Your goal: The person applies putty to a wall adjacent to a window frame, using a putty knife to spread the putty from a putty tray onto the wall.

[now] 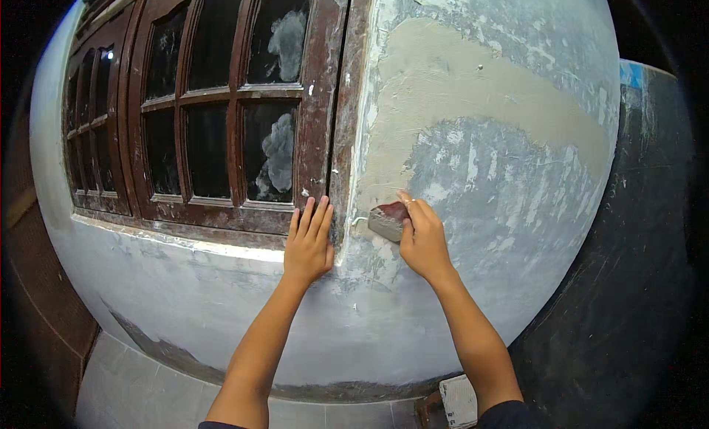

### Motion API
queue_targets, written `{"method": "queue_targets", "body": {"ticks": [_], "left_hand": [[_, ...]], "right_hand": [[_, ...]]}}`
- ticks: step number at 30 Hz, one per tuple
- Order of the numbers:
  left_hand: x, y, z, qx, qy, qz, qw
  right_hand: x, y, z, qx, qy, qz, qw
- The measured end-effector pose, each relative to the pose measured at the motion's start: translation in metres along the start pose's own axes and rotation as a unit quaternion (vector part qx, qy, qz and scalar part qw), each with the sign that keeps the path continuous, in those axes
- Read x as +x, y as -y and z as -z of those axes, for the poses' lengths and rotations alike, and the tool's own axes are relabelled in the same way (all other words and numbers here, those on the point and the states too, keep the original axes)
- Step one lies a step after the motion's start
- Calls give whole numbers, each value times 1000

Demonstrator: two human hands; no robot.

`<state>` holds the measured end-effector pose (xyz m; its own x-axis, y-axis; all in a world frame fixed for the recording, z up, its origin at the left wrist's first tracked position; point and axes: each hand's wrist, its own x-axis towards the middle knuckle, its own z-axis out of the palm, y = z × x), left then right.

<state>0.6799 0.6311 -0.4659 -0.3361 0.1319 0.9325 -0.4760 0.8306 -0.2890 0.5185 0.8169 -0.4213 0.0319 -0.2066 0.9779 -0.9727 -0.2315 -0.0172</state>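
Observation:
My right hand (425,241) is closed around a putty scraper (388,224), a flat tool with a dark red part and grey putty smeared on it. The scraper lies against the wall (473,281) just right of the window corner. Above it spreads a broad beige patch of putty (443,74), running up beside the window and curving right over the patchy grey-white surface. My left hand (309,244) lies flat with fingers stretched out on the lower right corner of the brown wooden window frame (221,217), holding nothing.
Dark panes fill the window, two with whitish smears. A pale ledge (185,246) runs beneath it. Low by my right forearm is a whitish block-like thing (459,401) beside something brown. Grey floor tiles (125,385) lie below, and a dark surface (628,281) stands at the right.

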Motion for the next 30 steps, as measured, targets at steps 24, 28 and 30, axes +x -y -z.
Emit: {"method": "queue_targets", "body": {"ticks": [24, 28, 30], "left_hand": [[-2, -1, -4, 7, 3, 11, 1000], [-1, -2, -3, 3, 15, 18, 1000], [0, -3, -4, 4, 17, 21, 1000]], "right_hand": [[2, 0, -6, 45, -157, -86, 983], [-5, -4, -12, 55, -115, -84, 988], [-3, -16, -12, 62, -184, -108, 975]]}}
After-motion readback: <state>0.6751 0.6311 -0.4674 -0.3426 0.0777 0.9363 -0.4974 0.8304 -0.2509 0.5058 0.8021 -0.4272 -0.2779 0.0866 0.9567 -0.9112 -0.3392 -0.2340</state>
